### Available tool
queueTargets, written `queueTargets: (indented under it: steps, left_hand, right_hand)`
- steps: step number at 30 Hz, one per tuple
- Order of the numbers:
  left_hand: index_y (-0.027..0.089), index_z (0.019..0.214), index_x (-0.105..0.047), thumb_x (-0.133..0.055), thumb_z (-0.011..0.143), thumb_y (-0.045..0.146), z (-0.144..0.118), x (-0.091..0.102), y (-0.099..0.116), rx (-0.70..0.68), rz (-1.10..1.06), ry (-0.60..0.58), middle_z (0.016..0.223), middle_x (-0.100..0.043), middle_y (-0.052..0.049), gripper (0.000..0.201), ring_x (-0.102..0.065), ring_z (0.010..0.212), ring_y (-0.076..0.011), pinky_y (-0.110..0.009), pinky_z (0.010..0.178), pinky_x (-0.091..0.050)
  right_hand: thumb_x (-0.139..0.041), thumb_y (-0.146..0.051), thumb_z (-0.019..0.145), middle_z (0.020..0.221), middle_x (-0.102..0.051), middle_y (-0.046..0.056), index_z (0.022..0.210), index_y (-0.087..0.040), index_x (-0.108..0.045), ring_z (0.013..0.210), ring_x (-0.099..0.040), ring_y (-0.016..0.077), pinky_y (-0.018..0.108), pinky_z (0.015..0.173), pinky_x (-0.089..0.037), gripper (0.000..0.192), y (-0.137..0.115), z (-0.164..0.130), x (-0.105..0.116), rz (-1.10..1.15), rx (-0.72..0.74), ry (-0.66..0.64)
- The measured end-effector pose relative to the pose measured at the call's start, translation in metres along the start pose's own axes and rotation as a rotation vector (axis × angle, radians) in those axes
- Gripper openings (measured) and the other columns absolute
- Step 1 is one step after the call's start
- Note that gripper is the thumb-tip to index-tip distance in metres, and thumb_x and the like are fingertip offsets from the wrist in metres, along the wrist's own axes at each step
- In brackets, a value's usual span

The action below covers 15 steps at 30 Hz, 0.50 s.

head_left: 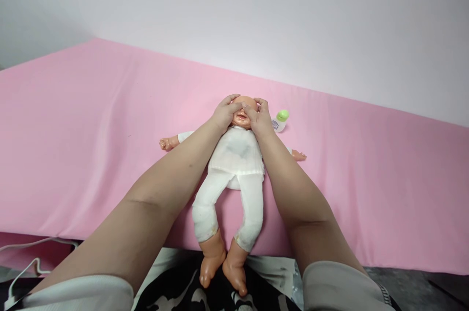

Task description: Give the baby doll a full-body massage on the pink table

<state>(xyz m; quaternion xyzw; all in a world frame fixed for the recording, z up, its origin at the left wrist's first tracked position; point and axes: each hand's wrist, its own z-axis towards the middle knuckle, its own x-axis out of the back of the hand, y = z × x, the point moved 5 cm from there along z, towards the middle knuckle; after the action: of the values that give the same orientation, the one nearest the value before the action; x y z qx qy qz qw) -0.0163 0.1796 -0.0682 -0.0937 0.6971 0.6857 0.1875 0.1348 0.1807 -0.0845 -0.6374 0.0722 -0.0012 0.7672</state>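
we counted one left hand (224, 115), one right hand (261, 118) and one doll (238, 152), which had two legs (209, 194), two feet (212, 255) and two little hands (169, 143) of its own. besides these, we saw one bottle (278, 125) with one green cap (283, 115), two pale sleeves (339, 286) and one pink cover (348, 155).

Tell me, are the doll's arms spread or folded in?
Spread: the doll lies face up, its arms reaching out sideways beyond the person's forearms.
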Motion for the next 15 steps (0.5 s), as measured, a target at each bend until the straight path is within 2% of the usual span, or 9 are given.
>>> queueTargets:
  steps: [5, 10, 12, 15]
  left_hand:
    - [0.018, 0.127, -0.064, -0.076, 0.077, 0.037, 0.006, -0.001, -0.003, -0.048, -0.022, 0.005, 0.116, -0.074, -0.011, 0.055, -0.072, 0.113, -0.0283, -0.046, 0.108, -0.056]
    - [0.015, 0.14, -0.062, -0.063, 0.088, 0.031, 0.014, 0.004, -0.009, -0.061, 0.04, 0.025, 0.123, -0.075, -0.011, 0.055, -0.072, 0.116, -0.0265, -0.043, 0.11, -0.056]
    - [0.014, 0.145, -0.06, -0.057, 0.092, 0.03, 0.016, 0.006, -0.01, -0.083, 0.111, 0.027, 0.128, -0.074, -0.011, 0.056, -0.072, 0.119, -0.0261, -0.042, 0.11, -0.057]
    - [0.015, 0.147, -0.062, -0.046, 0.098, 0.028, 0.015, 0.011, -0.007, -0.173, 0.394, 0.099, 0.133, -0.075, -0.01, 0.054, -0.072, 0.12, -0.025, -0.04, 0.11, -0.057]
  right_hand:
    - [-0.084, -0.055, 0.084, 0.137, -0.066, 0.002, 0.128, -0.033, -0.059, 0.137, -0.063, 0.026, 0.047, 0.117, -0.054, 0.055, 0.005, 0.007, 0.003, -0.092, -0.005, 0.044]
    - [-0.064, -0.058, 0.097, 0.141, -0.068, 0.007, 0.134, -0.027, -0.062, 0.139, -0.061, 0.0255, 0.047, 0.124, -0.047, 0.048, -0.001, -0.003, 0.004, -0.214, 0.167, 0.103]
    - [-0.055, -0.055, 0.102, 0.147, -0.066, 0.009, 0.139, -0.023, -0.061, 0.141, -0.06, 0.0247, 0.045, 0.126, -0.044, 0.049, -0.004, -0.01, 0.004, -0.295, 0.233, 0.109]
    - [-0.045, -0.048, 0.105, 0.156, -0.063, 0.01, 0.147, -0.022, -0.059, 0.145, -0.058, 0.0244, 0.044, 0.126, -0.045, 0.052, -0.007, -0.018, 0.003, -0.393, 0.257, 0.12]
